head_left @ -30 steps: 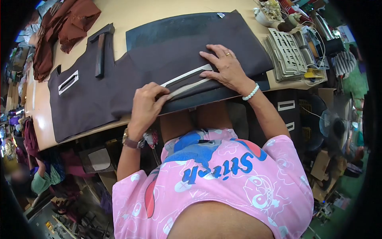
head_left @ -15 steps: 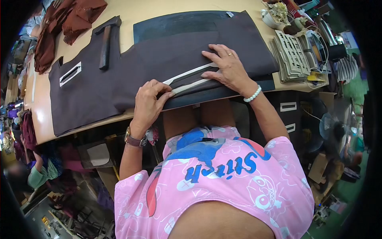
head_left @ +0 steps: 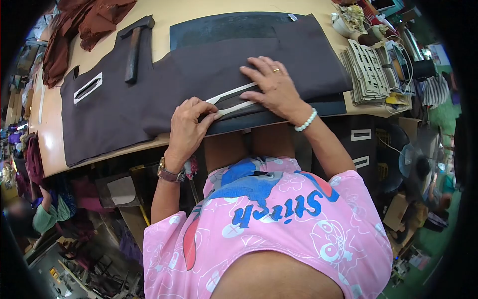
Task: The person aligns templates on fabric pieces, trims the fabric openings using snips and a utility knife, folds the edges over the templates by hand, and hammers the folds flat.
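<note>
A large dark brown fabric or leather panel [head_left: 199, 65] lies across the table, with a long slit edged by white strips [head_left: 230, 93] near its front edge. My left hand [head_left: 190, 127] is at the slit's left end, thumb and forefinger pinched on the lower white strip. Over the slit's right part, my right hand [head_left: 278, 92] lies with fingers spread on the panel and the thumb on the lower strip. It covers that end of the slit. Farther left on the panel are a smaller white-edged slot [head_left: 88, 88] and a hammer [head_left: 133, 55].
A dark board [head_left: 214, 32] shows under the panel's far edge. Stacked slotted cards [head_left: 367, 70] and a white bowl [head_left: 342, 24] stand at right. Reddish-brown material [head_left: 102, 25] lies at far left. Another person's green sleeve [head_left: 46, 219] shows beyond the table's left side.
My right hand has slid left along the slit, its fingers still spread. My left hand keeps its pinch at nearly the same spot. The view has shifted slightly.
</note>
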